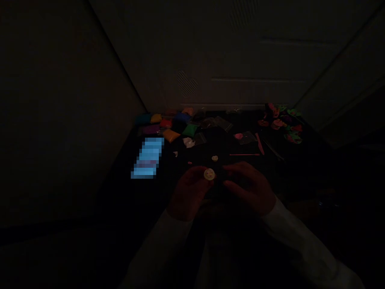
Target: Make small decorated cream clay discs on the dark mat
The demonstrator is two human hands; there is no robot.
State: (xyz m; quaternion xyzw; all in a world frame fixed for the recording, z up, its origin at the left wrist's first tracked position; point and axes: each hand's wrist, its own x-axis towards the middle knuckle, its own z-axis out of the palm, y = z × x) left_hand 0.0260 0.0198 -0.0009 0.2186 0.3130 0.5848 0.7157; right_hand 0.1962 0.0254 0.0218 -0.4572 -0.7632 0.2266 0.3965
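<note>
In dim light, my left hand (190, 190) pinches a small round pale clay piece (209, 174) between thumb and fingers; its face is turned up toward me, its details too dark to make out. To the right, my right hand (251, 186) is held apart from the piece, thumb and fingers spread with nothing seen between them. Just beyond the hands lies a second small pale round piece (214, 158). A tiny pink bit (189, 163) and a white scrap (175, 153) rest on the dark table to its left.
A lit phone (148, 158) lies at left. Behind it are several coloured clay packets (171, 135). A pink stick (244, 154), a pink knife-shaped tool (260, 143) and a bag with pink clay (238, 136) lie at right. Colourful shaped pieces (279, 124) are heaped at back right, near the wall.
</note>
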